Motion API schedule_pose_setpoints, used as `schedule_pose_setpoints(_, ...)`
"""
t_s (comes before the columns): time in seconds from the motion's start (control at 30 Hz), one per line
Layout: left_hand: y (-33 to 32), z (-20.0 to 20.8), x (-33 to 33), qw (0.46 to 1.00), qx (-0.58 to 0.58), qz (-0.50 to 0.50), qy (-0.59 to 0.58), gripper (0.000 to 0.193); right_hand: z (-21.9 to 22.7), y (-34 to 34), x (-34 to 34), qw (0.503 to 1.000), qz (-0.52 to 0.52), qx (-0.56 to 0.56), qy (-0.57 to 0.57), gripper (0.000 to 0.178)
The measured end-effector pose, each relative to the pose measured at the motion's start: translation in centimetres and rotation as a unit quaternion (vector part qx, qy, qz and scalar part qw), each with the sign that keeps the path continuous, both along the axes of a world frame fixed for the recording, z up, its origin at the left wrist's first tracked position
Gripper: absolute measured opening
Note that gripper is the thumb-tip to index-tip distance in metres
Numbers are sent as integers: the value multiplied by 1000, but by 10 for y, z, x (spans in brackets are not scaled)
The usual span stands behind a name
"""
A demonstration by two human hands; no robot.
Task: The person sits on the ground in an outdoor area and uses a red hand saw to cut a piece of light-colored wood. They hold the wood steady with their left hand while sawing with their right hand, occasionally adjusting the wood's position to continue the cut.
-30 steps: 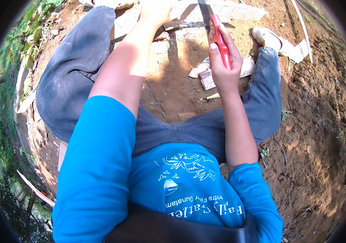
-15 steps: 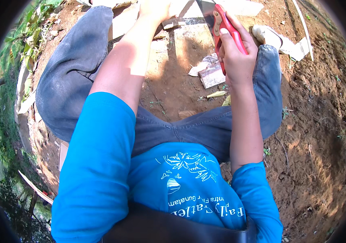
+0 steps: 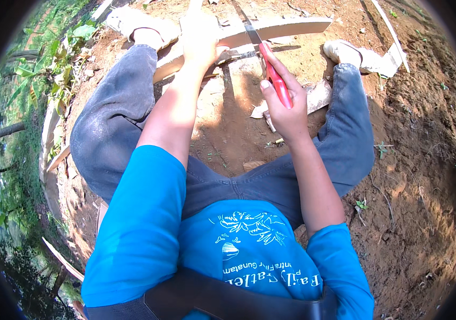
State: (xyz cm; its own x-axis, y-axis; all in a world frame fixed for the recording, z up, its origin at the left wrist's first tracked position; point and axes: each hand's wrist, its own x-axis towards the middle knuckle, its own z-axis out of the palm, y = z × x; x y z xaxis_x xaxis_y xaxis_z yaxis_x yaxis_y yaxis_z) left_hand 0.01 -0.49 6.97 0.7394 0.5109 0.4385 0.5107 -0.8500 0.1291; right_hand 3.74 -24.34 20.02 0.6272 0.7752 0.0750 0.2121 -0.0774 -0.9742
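A pruning saw [image 3: 276,80] with a red handle is in my right hand [image 3: 287,109], its fingers wrapped round the grip. The blade slants away from me and crosses a pale wooden board [image 3: 286,28] lying crosswise between my feet. My left hand [image 3: 201,38] is closed on the board to the left of the blade, in bright sunlight that washes out its fingers. Under the board near the blade lies a small dark piece [image 3: 234,55], whose kind I cannot make out.
My shoes [image 3: 342,52] stand at either side of the board. A wood offcut [image 3: 318,97] and dry leaves lie on brown soil by my right leg. A thin pale strip [image 3: 390,29] lies at the far right. Green plants [image 3: 60,69] grow along the left.
The view has tilted, showing more of the far ground and the board. My right hand and the saw have moved left, and the handle now appears narrower.
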Motion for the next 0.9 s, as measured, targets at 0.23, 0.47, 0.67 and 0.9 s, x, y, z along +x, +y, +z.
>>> schedule_pose_setpoints(0.23, -34, 5, 6, 991, 17, 54, 122, 62, 1, -40, 16, 999, 21, -12, -23, 50)
schedule_pose_setpoints(0.47, -6, -7, -13, 978, -18, -62, 200, 43, 15, -54, 14, 999, 26, 4, 48, 51)
schedule_pose_setpoints(0.67, 1, 22, 2, 936, -193, -90, 279, 39, 18, -65, 19, 998, 3, -17, 63, 52)
schedule_pose_setpoints(0.9, -34, -3, -20, 983, -87, -65, 150, 33, 20, -72, 20, 989, -35, -47, 136, 51)
